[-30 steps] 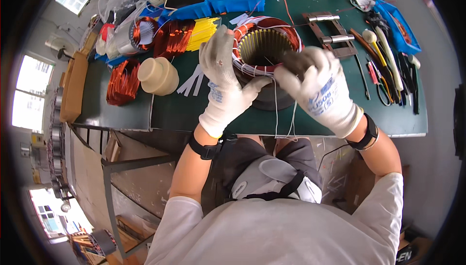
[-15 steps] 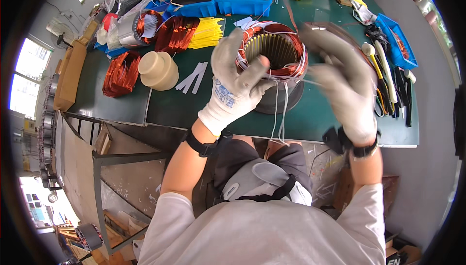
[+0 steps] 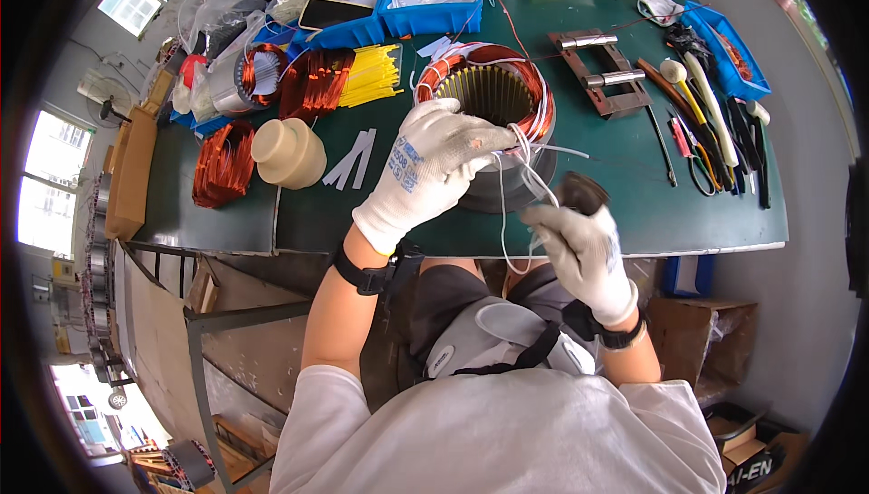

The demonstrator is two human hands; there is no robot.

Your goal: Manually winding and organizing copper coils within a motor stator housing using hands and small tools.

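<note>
A stator (image 3: pixel 532 78) with copper windings laced in white cord stands on the green bench before me, its slotted bore facing up. My left hand (image 3: pixel 434 157), in a white glove with grey fingers, reaches across the near rim. Its fingers are closed on the white cord (image 3: pixel 523 143) at the winding's edge. Lower and to the right, my right hand (image 3: pixel 579 254), gloved alike, is closed around the cord's trailing part. A loop of cord hangs between the hands toward the bench edge. Beside the right fingers is a dark blurred shape (image 3: pixel 581 193) that I cannot make out.
Left of the stator lie white strips (image 3: pixel 351 161), a cream stepped cylinder (image 3: pixel 290 153), copper coils (image 3: pixel 224 164) and yellow strips (image 3: pixel 371 75). Blue bins (image 3: pixel 430 19) stand behind. A metal frame with two rollers (image 3: pixel 600 73) and hand tools (image 3: pixel 697 146) lie to the right.
My right hand has moved down and left from beside the stator, now drawing cord toward me. The left fingers have come together at the near rim. The roller frame has come into view.
</note>
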